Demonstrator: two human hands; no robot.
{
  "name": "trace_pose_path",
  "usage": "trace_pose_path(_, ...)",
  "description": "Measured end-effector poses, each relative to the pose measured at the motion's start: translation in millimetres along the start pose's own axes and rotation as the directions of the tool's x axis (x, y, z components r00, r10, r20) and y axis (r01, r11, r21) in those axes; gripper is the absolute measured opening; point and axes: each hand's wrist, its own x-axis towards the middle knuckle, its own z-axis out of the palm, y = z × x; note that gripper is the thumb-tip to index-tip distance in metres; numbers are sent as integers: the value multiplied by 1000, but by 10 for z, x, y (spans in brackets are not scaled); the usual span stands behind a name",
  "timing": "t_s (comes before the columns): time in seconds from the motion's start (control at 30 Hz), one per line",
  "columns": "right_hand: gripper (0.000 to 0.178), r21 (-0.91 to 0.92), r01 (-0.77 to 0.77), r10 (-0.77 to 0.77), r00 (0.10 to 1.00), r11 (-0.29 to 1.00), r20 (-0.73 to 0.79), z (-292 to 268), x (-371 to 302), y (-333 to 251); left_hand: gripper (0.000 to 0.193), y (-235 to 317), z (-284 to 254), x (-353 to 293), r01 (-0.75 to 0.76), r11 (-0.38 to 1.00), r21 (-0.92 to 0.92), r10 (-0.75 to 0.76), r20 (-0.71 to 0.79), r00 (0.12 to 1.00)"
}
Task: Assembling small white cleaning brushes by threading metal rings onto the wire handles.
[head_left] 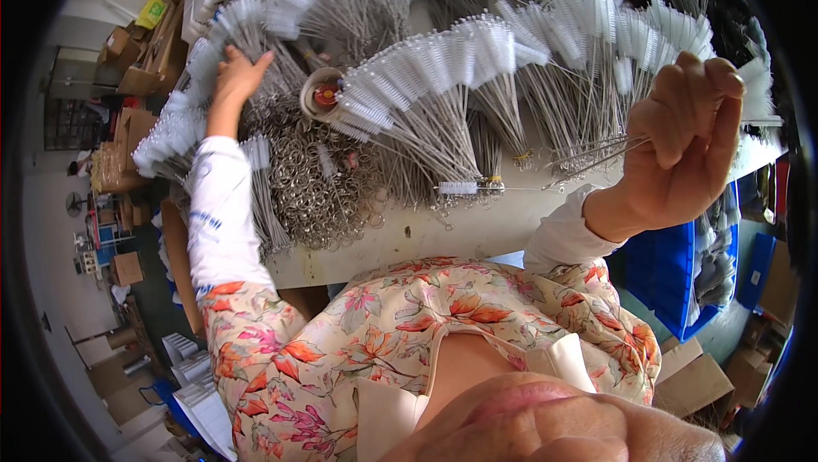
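Observation:
My left hand (241,79) reaches to the far left of the table, thumb and fingers apart, over a bunch of white-bristled wire brushes (243,23). Whether its fingertips touch them is hard to see. Raised at the right, my right hand (686,138) has its fingers closed on a few thin looped wire stems (596,154), which stick out toward the left. Fanned bundles of similar brushes (460,62) cover the table between my hands. Near the front edge lies one small brush (457,188).
A heap of metal rings (319,177) lies at the left of the table (375,253), with a round container (322,94) behind it. Black brushes (724,28) stand at the far right. Below the right edge is a blue bin (673,275); cardboard boxes (123,147) are stacked at left.

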Motion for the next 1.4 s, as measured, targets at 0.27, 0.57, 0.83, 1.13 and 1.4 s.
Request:
trace_pose_path(0.27, 14, -35, 346, -342, 901, 938, -267, -49, 64, -253, 33, 1220, -1313, -106, -539, 684, -492, 636, 38, 771)
trace_pose_path(0.57, 12, -83, 517, -503, 765, 852, -402, -242, 13, -465, 25, 2853, 21, 97, -299, 636, -711, 705, 379, 599)
trace_pose_path(0.83, 21, -169, 462, -486, 757, 871, -438, -279, 117, -434, 27, 3007, 129, 33, -304, 713, -632, 656, 449, 607)
trace_pose_path(1.13, 15, -137, 431, -450, 812, 892, -373, -297, 120, -374, 28, 2804, -266, -54, -258, 612, -747, 639, 275, 718)
trace_pose_path(1.4, 16, -15, 368, -330, 815, 930, -477, -371, 201, -231, 29, 2023, -1243, -603, -387, 481, -787, 620, -7, 785)
